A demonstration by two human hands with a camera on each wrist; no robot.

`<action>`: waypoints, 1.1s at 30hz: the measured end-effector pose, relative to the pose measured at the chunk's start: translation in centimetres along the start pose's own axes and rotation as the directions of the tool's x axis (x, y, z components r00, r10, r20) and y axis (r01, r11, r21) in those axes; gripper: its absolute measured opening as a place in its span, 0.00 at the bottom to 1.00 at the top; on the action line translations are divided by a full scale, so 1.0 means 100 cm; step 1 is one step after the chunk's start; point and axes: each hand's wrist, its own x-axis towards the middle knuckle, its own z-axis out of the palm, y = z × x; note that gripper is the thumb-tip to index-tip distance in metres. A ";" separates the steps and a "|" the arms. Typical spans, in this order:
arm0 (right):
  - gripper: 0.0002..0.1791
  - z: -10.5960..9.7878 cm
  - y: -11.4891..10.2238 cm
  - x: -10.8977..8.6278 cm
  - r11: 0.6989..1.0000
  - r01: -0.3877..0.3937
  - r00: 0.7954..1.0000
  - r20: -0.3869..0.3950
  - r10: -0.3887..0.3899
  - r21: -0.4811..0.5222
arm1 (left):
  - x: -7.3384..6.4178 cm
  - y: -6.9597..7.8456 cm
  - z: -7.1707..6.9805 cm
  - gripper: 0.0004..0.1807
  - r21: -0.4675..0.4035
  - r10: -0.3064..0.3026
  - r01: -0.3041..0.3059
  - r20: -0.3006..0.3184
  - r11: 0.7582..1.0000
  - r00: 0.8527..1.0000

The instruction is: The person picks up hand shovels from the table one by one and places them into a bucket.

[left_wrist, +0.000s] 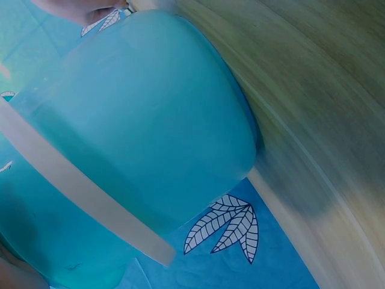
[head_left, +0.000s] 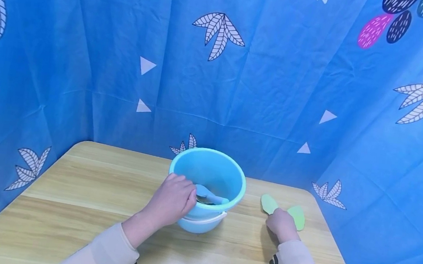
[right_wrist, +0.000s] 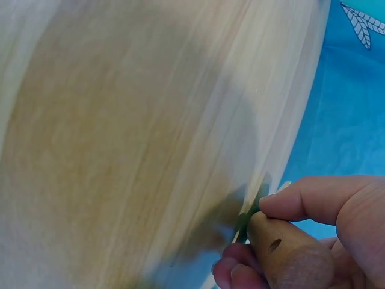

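My left hand [head_left: 174, 198] grips the near left rim of a light blue plastic bucket [head_left: 200, 226] that stands on the table. A light blue utensil [head_left: 218, 200] lies inside it, partly hidden by the rim and the hand. To the right, my right hand [head_left: 282, 223] is low over the table beside two light green spatula heads, one on the left [head_left: 268, 203] and one on the right [head_left: 297, 216]. In the right wrist view, thumb and fingers hold the spatula's wooden handle [right_wrist: 289, 250], which has a hole near its end. I cannot tell which head belongs to it.
A wooden table [head_left: 78, 217] with rounded far corners carries everything. Blue patterned cloth [head_left: 273, 78] hangs close behind the table and along both sides. The bucket's white carrying handle [left_wrist: 90, 195] hangs down against its near side.
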 end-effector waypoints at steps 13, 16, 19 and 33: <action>0.10 -0.003 -0.003 -0.001 0.999 -0.022 1.000 -0.006 0.022 0.028 | 0.000 0.001 0.001 0.16 0.013 0.003 -0.003 0.016 1.000 1.000; 0.10 -0.004 -0.004 -0.001 0.999 -0.014 1.000 -0.003 0.014 0.031 | 0.000 0.000 0.001 0.15 0.015 0.008 -0.008 0.010 1.000 1.000; 0.08 -0.006 -0.004 -0.002 1.000 0.005 1.000 -0.016 -0.005 0.024 | 0.000 0.000 0.002 0.15 0.016 0.012 -0.012 0.004 1.000 1.000; 0.11 -0.013 -0.005 -0.002 0.997 -0.020 0.999 -0.035 0.023 0.076 | -0.001 0.000 0.002 0.15 0.018 0.018 -0.018 -0.010 1.000 1.000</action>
